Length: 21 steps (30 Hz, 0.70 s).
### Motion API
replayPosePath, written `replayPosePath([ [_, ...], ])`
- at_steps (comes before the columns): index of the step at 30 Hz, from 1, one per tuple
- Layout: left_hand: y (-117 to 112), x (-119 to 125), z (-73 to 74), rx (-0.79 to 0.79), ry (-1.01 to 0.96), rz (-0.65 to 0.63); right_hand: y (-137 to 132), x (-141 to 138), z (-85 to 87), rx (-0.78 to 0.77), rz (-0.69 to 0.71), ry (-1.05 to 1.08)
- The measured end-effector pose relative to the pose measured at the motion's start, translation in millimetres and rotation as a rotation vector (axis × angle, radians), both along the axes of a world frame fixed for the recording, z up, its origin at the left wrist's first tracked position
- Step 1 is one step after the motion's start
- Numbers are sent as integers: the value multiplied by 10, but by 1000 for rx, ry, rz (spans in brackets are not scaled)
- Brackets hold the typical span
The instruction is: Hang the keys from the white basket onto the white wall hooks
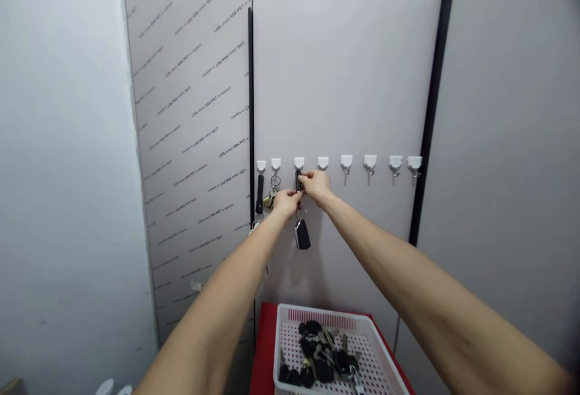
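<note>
A row of several white wall hooks (347, 162) runs across a grey cabinet door. Both my arms reach up to the third hook from the left (299, 163). My left hand (285, 202) and my right hand (316, 186) pinch the strap of a key set at that hook, fingers closed. A black car key fob (302, 234) dangles below my hands on that strap. The first hook (261, 166) carries a black strap and keys, the second hook (275, 165) a key ring with a small brass piece.
A white perforated basket (376, 346) holding several black key fobs and keys sits on a red surface (265, 346) below. The other hooks to the right hang bare. A film-covered panel (190, 129) stands at left, and a black vertical strip (432, 105) at right.
</note>
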State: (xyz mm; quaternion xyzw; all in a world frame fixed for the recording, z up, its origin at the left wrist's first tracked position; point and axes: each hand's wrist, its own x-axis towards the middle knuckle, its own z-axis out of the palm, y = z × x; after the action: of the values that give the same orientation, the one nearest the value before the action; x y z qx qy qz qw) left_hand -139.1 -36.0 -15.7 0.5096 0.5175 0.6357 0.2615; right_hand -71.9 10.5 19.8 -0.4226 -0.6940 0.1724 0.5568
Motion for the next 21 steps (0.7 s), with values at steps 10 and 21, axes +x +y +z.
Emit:
replayPosePath([
  [10,69,38,-9,-37,99,71,29,19,-25,10,-63,-46],
  [21,-310,-1,-846,-23,369,80,-279,408,-825,-54,111,-123],
])
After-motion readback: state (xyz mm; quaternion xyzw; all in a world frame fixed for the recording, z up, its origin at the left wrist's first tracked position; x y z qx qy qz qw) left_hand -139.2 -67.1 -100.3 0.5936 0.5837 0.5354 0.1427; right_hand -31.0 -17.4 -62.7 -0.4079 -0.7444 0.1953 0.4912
